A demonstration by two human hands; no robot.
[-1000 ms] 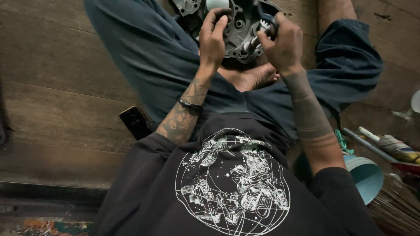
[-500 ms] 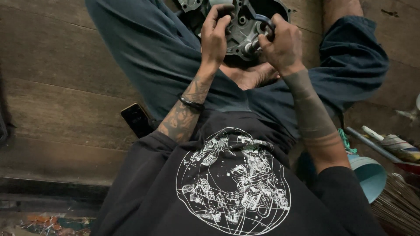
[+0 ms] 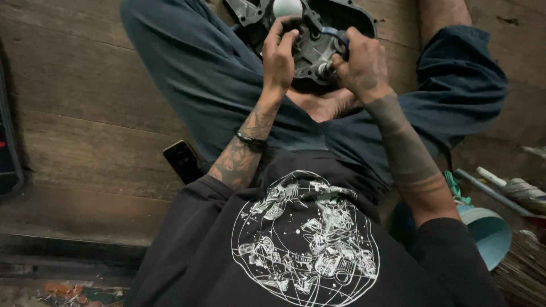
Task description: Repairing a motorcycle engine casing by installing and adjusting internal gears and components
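A grey metal engine casing (image 3: 310, 45) rests between my crossed legs on the wooden floor, near the top of the view. My left hand (image 3: 278, 57) grips its near-left rim, fingers curled over the edge just below a white rounded part (image 3: 288, 7). My right hand (image 3: 361, 65) is closed around a small tool with a blue handle (image 3: 334, 34), its metal tip pressed against the casing's inner face. My bare foot (image 3: 324, 105) lies just under the casing.
A black phone (image 3: 183, 161) lies on the floorboards beside my left thigh. At the right are a light blue bowl-shaped container (image 3: 490, 233), a brush or broom (image 3: 523, 267), and some tubes and rods (image 3: 512, 185). A dark object (image 3: 8, 142) sits at the left edge.
The view has shifted slightly, so the casing sits higher in frame. Both hands stay on the casing; my right hand has turned a little with the tool.
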